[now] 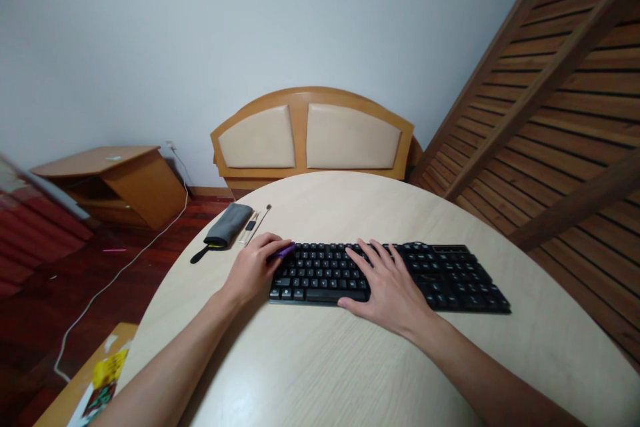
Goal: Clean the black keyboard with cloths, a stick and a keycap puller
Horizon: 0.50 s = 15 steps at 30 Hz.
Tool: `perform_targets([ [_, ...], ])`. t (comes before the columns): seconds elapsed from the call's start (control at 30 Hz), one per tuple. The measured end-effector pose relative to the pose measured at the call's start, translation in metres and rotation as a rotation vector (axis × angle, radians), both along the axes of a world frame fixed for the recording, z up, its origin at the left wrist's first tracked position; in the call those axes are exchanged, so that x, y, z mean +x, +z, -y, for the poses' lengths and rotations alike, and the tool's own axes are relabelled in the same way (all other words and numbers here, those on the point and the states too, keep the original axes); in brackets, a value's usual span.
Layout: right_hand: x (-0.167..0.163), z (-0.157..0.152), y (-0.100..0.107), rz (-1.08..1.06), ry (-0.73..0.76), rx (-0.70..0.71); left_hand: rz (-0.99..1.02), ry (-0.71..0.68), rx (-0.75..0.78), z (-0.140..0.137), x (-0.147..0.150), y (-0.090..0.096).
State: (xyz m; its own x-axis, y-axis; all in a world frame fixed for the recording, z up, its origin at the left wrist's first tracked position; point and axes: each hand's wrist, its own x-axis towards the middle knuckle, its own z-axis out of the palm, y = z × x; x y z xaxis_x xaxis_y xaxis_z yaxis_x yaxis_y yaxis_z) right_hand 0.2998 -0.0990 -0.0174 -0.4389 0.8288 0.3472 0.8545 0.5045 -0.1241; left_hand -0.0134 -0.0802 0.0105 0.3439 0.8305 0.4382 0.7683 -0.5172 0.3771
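Note:
A black keyboard [320, 273] lies across the round table, its number pad to the right. At its upper left corner, my left hand [257, 260] is closed on a small purple tool [285, 251], whose tip rests at the keys; its exact kind is not clear. My right hand [390, 287] lies spread over the middle of the keyboard, fingers apart, thumb at the front edge. Left of the keyboard are a grey pouch [231, 223] with a black strap, a small clear-and-black item [250, 227] and a thin stick [260, 221] with a dark tip.
The pale round table [300, 360] carries everything. Beyond it stands a wooden headboard [300, 103] against the wall. A wooden cabinet [145, 190] and a white cable [115, 280] are at left, a slatted wooden screen [560, 93] at right. A yellow packet [109, 368] lies low at left.

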Motion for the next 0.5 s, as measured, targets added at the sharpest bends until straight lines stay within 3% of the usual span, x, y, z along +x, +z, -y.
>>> perform_targets([
  [0.23,-0.003,0.002,0.003,0.001,-0.009,-0.026,-0.155,-0.084,-0.018,0.004,0.006,0.002],
  [0.5,0.000,-0.004,0.004,-0.006,-0.021,-0.025,-0.255,-0.327,-0.032,0.016,0.014,0.016],
])
